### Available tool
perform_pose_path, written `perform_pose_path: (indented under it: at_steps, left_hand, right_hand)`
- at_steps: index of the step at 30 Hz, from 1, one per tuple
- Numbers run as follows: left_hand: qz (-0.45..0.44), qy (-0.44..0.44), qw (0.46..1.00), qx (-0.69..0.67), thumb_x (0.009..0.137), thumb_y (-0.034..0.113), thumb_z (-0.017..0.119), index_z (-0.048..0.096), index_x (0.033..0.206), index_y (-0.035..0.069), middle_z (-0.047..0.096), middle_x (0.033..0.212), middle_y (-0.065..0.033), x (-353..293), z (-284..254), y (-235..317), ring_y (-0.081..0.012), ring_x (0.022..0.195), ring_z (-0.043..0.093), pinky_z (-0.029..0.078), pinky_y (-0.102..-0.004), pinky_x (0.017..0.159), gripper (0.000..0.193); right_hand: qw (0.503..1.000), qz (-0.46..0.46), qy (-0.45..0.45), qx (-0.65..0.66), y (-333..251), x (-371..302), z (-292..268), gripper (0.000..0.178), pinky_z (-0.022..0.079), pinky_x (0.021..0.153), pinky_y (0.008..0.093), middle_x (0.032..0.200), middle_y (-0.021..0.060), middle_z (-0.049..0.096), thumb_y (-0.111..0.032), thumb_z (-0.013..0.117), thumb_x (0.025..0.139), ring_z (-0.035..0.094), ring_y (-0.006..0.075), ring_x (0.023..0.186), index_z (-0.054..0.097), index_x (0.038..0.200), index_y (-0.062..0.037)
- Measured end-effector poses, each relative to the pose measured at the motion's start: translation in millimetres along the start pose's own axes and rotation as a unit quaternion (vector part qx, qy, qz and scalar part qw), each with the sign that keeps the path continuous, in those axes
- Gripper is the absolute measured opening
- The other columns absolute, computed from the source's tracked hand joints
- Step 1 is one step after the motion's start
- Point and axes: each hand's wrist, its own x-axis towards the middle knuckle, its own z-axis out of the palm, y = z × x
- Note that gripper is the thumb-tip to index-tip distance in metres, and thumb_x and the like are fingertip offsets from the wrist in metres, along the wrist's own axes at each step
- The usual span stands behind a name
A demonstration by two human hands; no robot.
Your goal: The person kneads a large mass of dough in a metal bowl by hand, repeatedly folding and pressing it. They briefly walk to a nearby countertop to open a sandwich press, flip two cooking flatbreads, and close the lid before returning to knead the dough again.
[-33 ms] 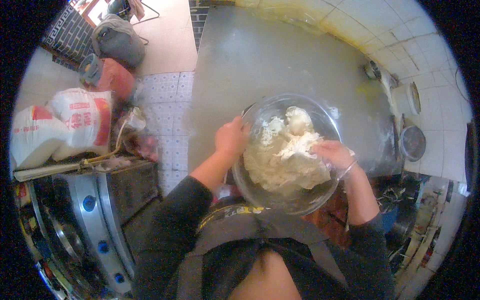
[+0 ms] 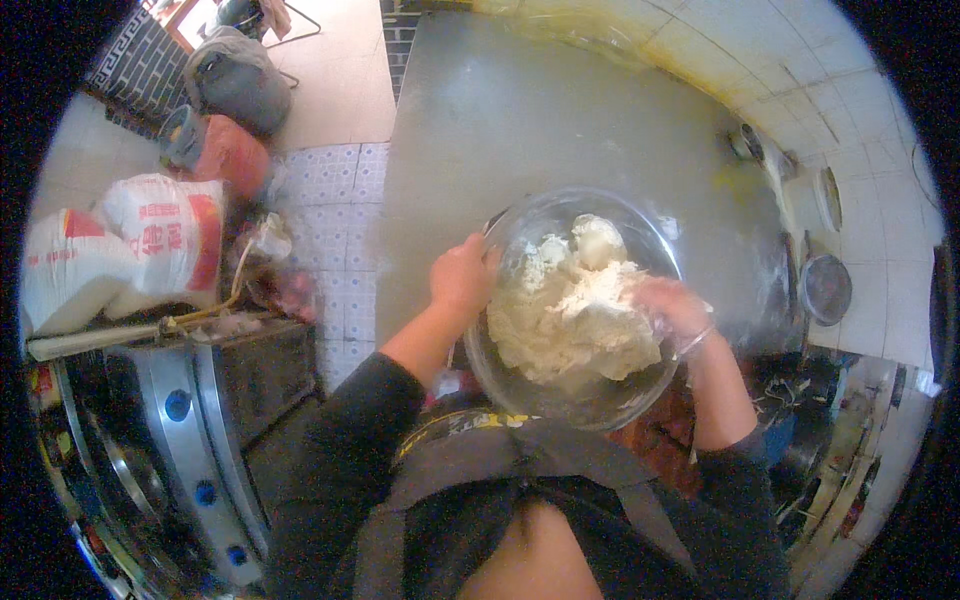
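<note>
A wide metal bowl (image 2: 600, 412) stands at the near edge of the grey worktop. In it lies a rough, pale mass of dough (image 2: 570, 335) with loose white flour and a rounded lump at the far side. My left hand (image 2: 463, 275) grips the bowl's left rim, its fingers wrapped over the edge. On the right side of the bowl, my right hand (image 2: 672, 308) is closed on the dough, slightly blurred, with its fingertips partly hidden. Something thin and whitish circles the right wrist.
The grey worktop (image 2: 500, 120) reaches away to a tiled wall. Along its right edge are a white bucket (image 2: 812, 198) and a round strainer (image 2: 826, 288). White and red sacks (image 2: 165, 235) rest at left above a metal appliance (image 2: 200, 440); a red gas cylinder (image 2: 232, 155) stands behind.
My right hand has shifted slightly over the dough, and its fingers look more curled and blurred. The left hand and the bowl have stayed in place.
</note>
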Motion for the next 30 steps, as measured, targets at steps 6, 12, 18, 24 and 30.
perform_pose_path:
  at_steps: [6,12,18,24,30]
  left_hand:
    - [-0.009,0.004,1.0,-0.003,0.081,0.034,0.054,0.056,0.086,0.006,0.061,0.074,-0.0194,3,6,-2,-0.0369,0.07,0.06,0.047,-0.0457,0.062,0.029]
    - [-0.018,-0.028,0.999,0.012,0.081,0.033,0.054,0.056,0.087,0.005,0.061,0.076,-0.0191,2,3,7,-0.0367,0.072,0.06,0.046,-0.046,0.064,0.029]
    - [0.012,0.005,1.0,0.002,0.081,0.034,0.054,0.056,0.088,0.005,0.061,0.077,-0.0191,1,4,7,-0.0367,0.075,0.059,0.046,-0.046,0.065,0.03]
    - [0.008,-0.011,1.0,0.005,0.083,0.033,0.052,0.057,0.091,0.006,0.062,0.082,-0.0188,9,17,2,-0.0377,0.078,0.059,0.047,-0.0454,0.068,0.028]
    - [0.043,0.014,0.999,0.004,0.084,0.032,0.051,0.056,0.092,0.005,0.061,0.087,-0.0201,8,13,-9,-0.0375,0.084,0.059,0.046,-0.0458,0.071,0.029]
  right_hand:
    - [0.989,0.016,0.094,0.11,51,89,-22,0.028,0.047,0.068,0.0307,0.092,0.007,0.063,-0.02,0.053,0.084,0.059,0.0205,0.077,0.056,0.105,-0.0019]
    - [0.973,0.122,0.006,0.194,23,158,16,0.028,0.048,0.072,0.0322,0.093,0.0094,0.063,-0.021,0.045,0.087,0.061,0.0207,0.079,0.059,0.098,0.0009]
    - [0.986,0.118,-0.115,0.038,-14,135,53,0.031,0.049,0.072,0.0329,0.093,0.01,0.063,-0.028,0.051,0.084,0.061,0.0209,0.078,0.061,0.096,-0.0007]
    - [0.892,-0.18,-0.097,-0.404,18,52,87,0.059,0.043,0.086,0.0394,0.108,0.0161,0.058,-0.042,0.067,0.07,0.056,0.026,0.099,0.054,0.116,-0.0064]
    - [0.834,-0.161,0.04,-0.526,10,-73,138,0.059,0.043,0.084,0.043,0.097,0.0198,0.059,-0.04,0.067,0.063,0.055,0.0352,0.093,0.054,0.112,-0.0116]
